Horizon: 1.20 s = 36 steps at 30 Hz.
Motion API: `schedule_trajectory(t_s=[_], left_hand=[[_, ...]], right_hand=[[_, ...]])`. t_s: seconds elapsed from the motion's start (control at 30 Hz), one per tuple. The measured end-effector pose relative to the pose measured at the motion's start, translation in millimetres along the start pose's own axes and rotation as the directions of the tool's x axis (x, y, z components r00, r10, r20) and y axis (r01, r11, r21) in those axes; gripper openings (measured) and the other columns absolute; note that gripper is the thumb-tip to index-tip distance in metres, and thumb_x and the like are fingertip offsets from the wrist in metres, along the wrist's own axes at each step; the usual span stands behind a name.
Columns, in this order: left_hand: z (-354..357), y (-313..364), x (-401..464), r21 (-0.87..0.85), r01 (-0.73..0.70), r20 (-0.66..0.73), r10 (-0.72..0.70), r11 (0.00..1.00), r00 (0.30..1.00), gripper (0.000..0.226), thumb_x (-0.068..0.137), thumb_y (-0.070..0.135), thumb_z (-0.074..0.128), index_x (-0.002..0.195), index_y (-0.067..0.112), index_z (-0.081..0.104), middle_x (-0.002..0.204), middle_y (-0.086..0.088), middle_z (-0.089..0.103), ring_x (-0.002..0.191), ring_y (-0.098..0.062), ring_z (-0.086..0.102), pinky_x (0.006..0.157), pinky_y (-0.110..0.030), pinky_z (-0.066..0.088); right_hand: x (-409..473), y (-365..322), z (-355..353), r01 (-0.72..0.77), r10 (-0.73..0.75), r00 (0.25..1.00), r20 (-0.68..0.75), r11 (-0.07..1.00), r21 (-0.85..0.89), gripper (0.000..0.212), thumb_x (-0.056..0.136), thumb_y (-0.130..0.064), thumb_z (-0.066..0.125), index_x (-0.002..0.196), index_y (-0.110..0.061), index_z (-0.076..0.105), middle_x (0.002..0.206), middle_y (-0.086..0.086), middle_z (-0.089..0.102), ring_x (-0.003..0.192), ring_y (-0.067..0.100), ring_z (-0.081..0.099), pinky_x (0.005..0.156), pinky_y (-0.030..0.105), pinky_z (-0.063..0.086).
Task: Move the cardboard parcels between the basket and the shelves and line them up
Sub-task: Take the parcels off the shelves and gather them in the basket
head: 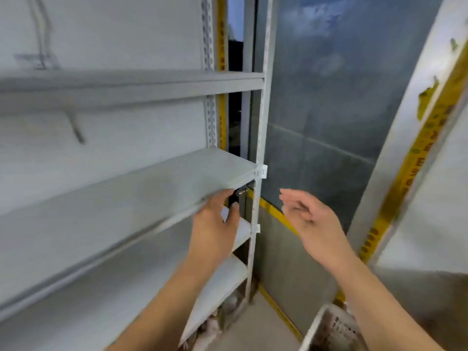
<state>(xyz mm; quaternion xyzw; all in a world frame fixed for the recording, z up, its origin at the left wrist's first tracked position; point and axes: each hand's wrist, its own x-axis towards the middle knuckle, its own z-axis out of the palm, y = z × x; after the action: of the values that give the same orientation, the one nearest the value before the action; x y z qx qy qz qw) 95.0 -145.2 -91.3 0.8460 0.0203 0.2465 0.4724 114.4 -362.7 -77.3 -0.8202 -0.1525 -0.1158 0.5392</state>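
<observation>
**At the shelf's right end: both hands bare, no parcel held**

Beside the front upright (257,198), the left hand (215,224) reaches under the edge of the middle shelf (152,183), fingers loosely curved, holding nothing. Right hand (309,219) hangs in the air, well apart from the shelf, fingers relaxed and slightly spread. White basket (326,325) sits on the floor at lower right; contents too blurred to tell. Shelf boards run long axis left to right, bare where visible.

wall: white (101,29) | panel: grey (329,84) | tape: yellow (410,158)
</observation>
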Motion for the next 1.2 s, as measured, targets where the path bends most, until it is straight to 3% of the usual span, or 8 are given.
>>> schedule_trajectory(t_s=[0.13,0.33,0.43,0.53,0.67,0.93,1.03,1.2], left_hand=[[-102,-45,6,0.121,0.086,-0.163,-0.066,0.989,0.984,0.034,0.104,0.025,0.062,0.138,0.023,0.065,0.13,0.0,0.069,0.119,-0.017,0.064,0.093,-0.012,0.04],[-218,-103,-14,0.193,0.267,-0.356,-0.186,0.944,0.916,0.038,0.105,0.033,0.06,0.143,0.027,0.061,0.14,0.002,0.066,0.127,-0.015,0.062,0.101,-0.022,0.046],[-265,-126,-33,0.233,0.341,-0.451,-0.21,0.911,0.868,0.04,0.105,0.033,0.06,0.144,0.025,0.061,0.141,0.002,0.066,0.112,-0.011,0.065,0.1,-0.024,0.048],[-307,-146,-52,0.238,0.43,-0.548,-0.246,0.871,0.8,0.04,0.104,0.033,0.061,0.143,0.024,0.061,0.138,0.002,0.067,0.096,-0.004,0.06,0.095,-0.021,0.047],[-358,-168,-71,0.225,0.544,-0.669,-0.278,0.809,0.69,0.04,0.104,0.031,0.062,0.142,0.023,0.062,0.137,-0.003,0.068,0.117,-0.016,0.066,0.099,-0.024,0.047],[-431,-196,-112,0.146,0.684,-0.842,-0.274,0.714,0.466,0.039,0.103,0.03,0.062,0.141,0.022,0.063,0.133,-0.006,0.07,0.123,-0.019,0.065,0.096,-0.024,0.046],[-457,-206,-133,0.099,0.706,-0.887,-0.26,0.701,0.382,0.039,0.103,0.033,0.061,0.141,0.023,0.063,0.134,-0.008,0.07,0.123,-0.02,0.065,0.103,-0.032,0.051],[-518,-214,-169,0.069,0.733,-0.934,-0.215,0.677,0.286,0.041,0.106,0.033,0.057,0.145,0.02,0.057,0.143,-0.006,0.064,0.13,-0.022,0.061,0.105,-0.035,0.049]], right_hand=[[32,-37,104,0.066,-0.079,0.984,0.159,0.994,0.084,0.032,0.103,-0.02,0.066,0.133,-0.032,0.068,0.126,-0.021,0.07,0.114,-0.011,0.064,0.095,0.007,0.049],[55,-79,245,0.167,-0.211,0.903,0.374,0.975,0.149,0.032,0.101,-0.011,0.067,0.132,-0.021,0.069,0.123,-0.01,0.073,0.11,-0.006,0.066,0.093,0.01,0.05],[59,-100,310,0.211,-0.281,0.846,0.453,0.957,0.199,0.032,0.099,-0.007,0.069,0.126,-0.024,0.069,0.12,-0.006,0.074,0.106,-0.002,0.069,0.099,0.023,0.055],[55,-125,368,0.241,-0.344,0.78,0.523,0.936,0.256,0.034,0.099,-0.006,0.069,0.123,-0.029,0.067,0.118,-0.007,0.074,0.104,-0.003,0.069,0.1,0.025,0.055],[46,-159,442,0.262,-0.408,0.66,0.631,0.912,0.316,0.033,0.099,-0.017,0.07,0.125,-0.037,0.066,0.121,-0.012,0.073,0.109,0.003,0.07,0.102,0.031,0.055],[7,-231,552,0.283,-0.512,0.416,0.752,0.859,0.428,0.035,0.099,-0.022,0.069,0.133,-0.026,0.067,0.121,-0.012,0.071,0.11,0.002,0.067,0.103,0.027,0.053],[-14,-255,582,0.275,-0.527,0.342,0.778,0.848,0.454,0.035,0.099,-0.023,0.069,0.134,-0.024,0.067,0.122,-0.011,0.071,0.11,0.003,0.067,0.102,0.023,0.051],[-54,-302,633,0.264,-0.544,0.232,0.806,0.833,0.486,0.036,0.1,-0.027,0.067,0.136,-0.026,0.066,0.124,-0.01,0.069,0.112,0.004,0.065,0.103,0.026,0.051]])
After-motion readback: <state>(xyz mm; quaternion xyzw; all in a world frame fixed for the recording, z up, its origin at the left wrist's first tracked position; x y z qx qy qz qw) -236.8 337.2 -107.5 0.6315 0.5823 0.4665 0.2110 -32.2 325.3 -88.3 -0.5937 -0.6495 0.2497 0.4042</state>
